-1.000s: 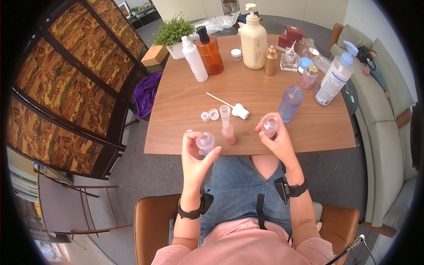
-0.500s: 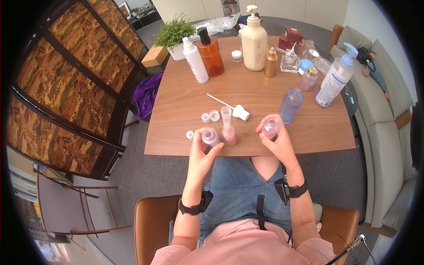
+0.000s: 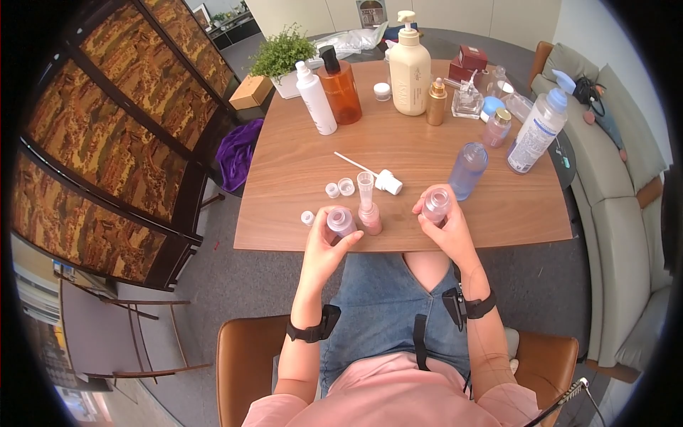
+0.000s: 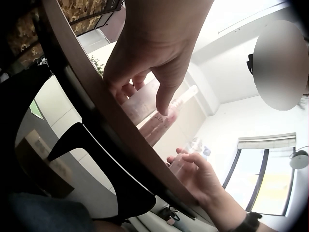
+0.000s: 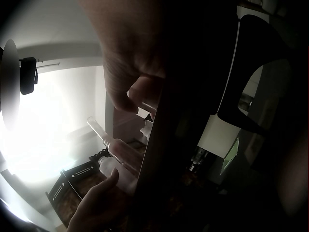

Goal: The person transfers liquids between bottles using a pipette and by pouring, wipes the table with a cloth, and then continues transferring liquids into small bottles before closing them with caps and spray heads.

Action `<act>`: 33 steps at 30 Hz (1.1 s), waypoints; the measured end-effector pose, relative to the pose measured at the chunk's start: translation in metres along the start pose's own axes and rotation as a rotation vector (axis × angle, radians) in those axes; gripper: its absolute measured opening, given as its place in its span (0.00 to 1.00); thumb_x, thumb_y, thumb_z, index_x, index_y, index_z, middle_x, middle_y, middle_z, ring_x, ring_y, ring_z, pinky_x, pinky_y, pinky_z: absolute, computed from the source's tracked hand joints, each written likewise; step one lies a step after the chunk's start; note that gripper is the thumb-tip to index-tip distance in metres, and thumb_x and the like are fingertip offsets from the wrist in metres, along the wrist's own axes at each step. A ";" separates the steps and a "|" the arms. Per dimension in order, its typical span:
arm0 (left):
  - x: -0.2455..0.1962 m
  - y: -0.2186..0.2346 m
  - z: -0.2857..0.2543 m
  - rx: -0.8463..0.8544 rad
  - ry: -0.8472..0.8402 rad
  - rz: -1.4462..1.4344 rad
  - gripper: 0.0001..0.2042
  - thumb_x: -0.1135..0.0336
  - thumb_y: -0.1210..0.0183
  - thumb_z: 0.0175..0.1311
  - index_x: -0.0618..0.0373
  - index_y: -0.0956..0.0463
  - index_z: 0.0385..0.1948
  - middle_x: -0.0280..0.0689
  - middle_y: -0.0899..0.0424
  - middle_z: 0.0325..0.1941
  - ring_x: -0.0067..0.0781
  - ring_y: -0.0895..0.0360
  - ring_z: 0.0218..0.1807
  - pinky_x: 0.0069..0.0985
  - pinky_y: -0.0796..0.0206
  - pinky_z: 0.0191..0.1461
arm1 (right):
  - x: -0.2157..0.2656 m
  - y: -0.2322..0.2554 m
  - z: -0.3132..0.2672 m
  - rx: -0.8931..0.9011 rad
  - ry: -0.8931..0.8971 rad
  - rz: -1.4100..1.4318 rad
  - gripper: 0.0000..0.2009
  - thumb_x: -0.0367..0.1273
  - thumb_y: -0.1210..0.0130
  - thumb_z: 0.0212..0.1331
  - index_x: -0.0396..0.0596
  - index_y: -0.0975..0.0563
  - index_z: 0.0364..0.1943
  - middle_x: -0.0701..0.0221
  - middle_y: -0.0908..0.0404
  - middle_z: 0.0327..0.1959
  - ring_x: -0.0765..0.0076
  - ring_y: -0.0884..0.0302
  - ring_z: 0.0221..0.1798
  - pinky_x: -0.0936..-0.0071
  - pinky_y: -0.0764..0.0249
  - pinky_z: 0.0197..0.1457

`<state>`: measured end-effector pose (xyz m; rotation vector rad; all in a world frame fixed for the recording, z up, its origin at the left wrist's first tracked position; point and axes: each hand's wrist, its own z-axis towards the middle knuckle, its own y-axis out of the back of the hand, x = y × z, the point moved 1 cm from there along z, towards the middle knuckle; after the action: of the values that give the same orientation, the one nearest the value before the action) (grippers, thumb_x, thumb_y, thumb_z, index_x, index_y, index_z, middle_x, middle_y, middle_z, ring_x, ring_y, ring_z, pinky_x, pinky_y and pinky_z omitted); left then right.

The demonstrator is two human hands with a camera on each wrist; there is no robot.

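My left hand (image 3: 321,252) grips a small open lilac bottle (image 3: 341,221) near the table's front edge, thumb on its right side and fingers on its left. In my right hand (image 3: 453,231) is a small open clear-pink bottle (image 3: 436,206), held between thumb and fingers. Between the hands a pink bottle (image 3: 370,221) stands upright with a clear funnel-like tube (image 3: 365,186) in its neck. The left thumb tip lies close beside this bottle. The left wrist view shows the lilac bottle (image 4: 141,104) upright on the tabletop.
Small caps (image 3: 346,186) lie left of the tube, another cap (image 3: 307,218) beside the left hand. A white spray pump (image 3: 388,182) lies behind them. A blue bottle (image 3: 468,172) stands behind the right hand. Several taller bottles, including a cream pump bottle (image 3: 409,75), stand farther back.
My left hand has moved right and slightly forward with the lilac bottle, setting it down beside the pink bottle. The cap on the left has come into fuller view. The right hand stays put.
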<state>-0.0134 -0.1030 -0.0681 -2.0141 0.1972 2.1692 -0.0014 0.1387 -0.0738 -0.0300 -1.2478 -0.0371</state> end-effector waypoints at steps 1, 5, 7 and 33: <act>0.000 0.000 0.000 -0.004 -0.001 0.003 0.21 0.74 0.33 0.56 0.56 0.32 0.49 0.30 0.26 0.48 0.21 0.27 0.52 0.24 0.33 0.55 | -0.001 0.000 0.000 0.000 0.008 0.000 0.14 0.21 0.43 0.53 0.47 0.32 0.42 0.73 0.22 0.36 0.78 0.25 0.41 0.76 0.28 0.47; 0.000 -0.001 0.000 -0.005 0.012 -0.018 0.20 0.74 0.33 0.56 0.56 0.32 0.49 0.30 0.26 0.48 0.22 0.27 0.52 0.24 0.32 0.55 | 0.001 0.000 -0.001 -0.003 -0.004 0.001 0.14 0.21 0.43 0.53 0.47 0.32 0.42 0.73 0.22 0.36 0.78 0.25 0.41 0.77 0.28 0.46; 0.000 -0.001 0.000 -0.009 0.000 0.009 0.21 0.74 0.32 0.56 0.56 0.32 0.49 0.30 0.26 0.48 0.22 0.27 0.52 0.24 0.32 0.55 | 0.001 0.000 -0.001 -0.004 -0.009 0.000 0.14 0.21 0.43 0.53 0.47 0.32 0.43 0.73 0.22 0.36 0.79 0.25 0.41 0.77 0.28 0.46; 0.002 -0.002 -0.002 -0.038 0.002 0.014 0.21 0.74 0.32 0.56 0.56 0.32 0.49 0.30 0.25 0.46 0.21 0.26 0.50 0.23 0.32 0.54 | -0.001 0.000 -0.001 -0.010 -0.004 0.002 0.14 0.22 0.42 0.53 0.47 0.31 0.43 0.73 0.22 0.36 0.79 0.24 0.41 0.77 0.28 0.46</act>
<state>-0.0116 -0.1013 -0.0703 -2.0408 0.1723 2.1962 -0.0005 0.1389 -0.0748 -0.0402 -1.2515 -0.0417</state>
